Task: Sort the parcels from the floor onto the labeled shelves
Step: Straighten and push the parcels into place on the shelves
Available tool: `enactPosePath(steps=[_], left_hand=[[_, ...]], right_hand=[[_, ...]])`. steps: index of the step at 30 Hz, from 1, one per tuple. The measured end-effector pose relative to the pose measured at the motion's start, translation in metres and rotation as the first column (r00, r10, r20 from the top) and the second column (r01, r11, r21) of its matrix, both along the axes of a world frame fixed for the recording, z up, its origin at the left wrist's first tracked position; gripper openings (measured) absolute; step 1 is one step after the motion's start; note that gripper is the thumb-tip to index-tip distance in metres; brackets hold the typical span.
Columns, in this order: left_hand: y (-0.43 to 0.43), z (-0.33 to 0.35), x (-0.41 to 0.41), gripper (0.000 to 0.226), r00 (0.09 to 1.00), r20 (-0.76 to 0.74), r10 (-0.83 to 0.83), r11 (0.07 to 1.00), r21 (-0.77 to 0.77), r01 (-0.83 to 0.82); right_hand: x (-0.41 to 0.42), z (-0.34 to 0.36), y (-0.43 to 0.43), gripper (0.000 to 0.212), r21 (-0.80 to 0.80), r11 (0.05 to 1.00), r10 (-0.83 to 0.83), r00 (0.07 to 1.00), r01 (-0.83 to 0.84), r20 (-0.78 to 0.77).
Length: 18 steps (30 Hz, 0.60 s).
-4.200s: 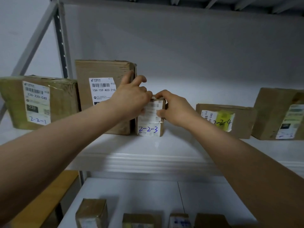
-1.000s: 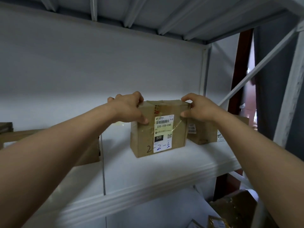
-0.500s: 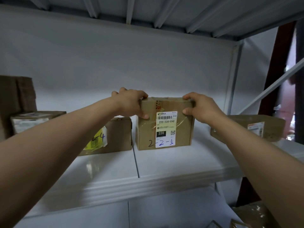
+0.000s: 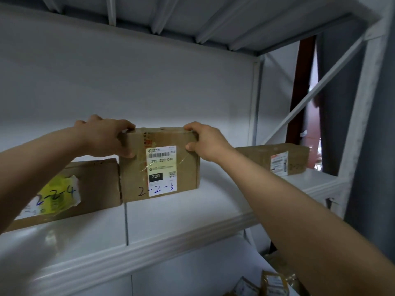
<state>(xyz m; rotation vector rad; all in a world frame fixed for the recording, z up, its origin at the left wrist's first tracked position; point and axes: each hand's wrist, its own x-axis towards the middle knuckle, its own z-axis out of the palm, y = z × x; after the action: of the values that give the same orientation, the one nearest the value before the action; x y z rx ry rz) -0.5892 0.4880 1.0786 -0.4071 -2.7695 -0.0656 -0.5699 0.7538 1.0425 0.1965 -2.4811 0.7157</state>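
A brown cardboard parcel [image 4: 171,167] with a white label marked 2-2-5 stands upright on the white shelf [image 4: 192,227]. My left hand [image 4: 106,137] grips its top left corner, fingers over the top and thumb on the front. My right hand [image 4: 205,142] grips the top right corner the same way. The parcel's left side touches a lower parcel [image 4: 89,189] marked 2-2-4 with a yellow sticker.
A long flat parcel [image 4: 275,157] lies on the shelf to the right, near the grey upright and diagonal brace [image 4: 316,92]. The shelf above [image 4: 192,22] is close overhead. More parcels [image 4: 269,283] lie below at the bottom right.
The parcel marked 2-2-5 has slid left along the shelf until it touches the 2-2-4 parcel. Both hands keep their grip on its top corners.
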Motion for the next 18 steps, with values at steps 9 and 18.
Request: enactPosePath(steps=[9, 18], left_hand=[[0.105, -0.019, 0.035, 0.073, 0.919, -0.278, -0.279, 0.956, -0.168, 0.24], [0.271, -0.063, 0.008, 0.05, 0.85, -0.096, -0.518, 0.852, -0.146, 0.503]], right_hand=[[0.013, -0.003, 0.094, 0.053, -0.133, 0.984, -0.116, 0.992, 0.12, 0.043], [0.013, -0.022, 0.233, 0.047, 0.141, 0.819, -0.571, 0.812, 0.556, 0.116]])
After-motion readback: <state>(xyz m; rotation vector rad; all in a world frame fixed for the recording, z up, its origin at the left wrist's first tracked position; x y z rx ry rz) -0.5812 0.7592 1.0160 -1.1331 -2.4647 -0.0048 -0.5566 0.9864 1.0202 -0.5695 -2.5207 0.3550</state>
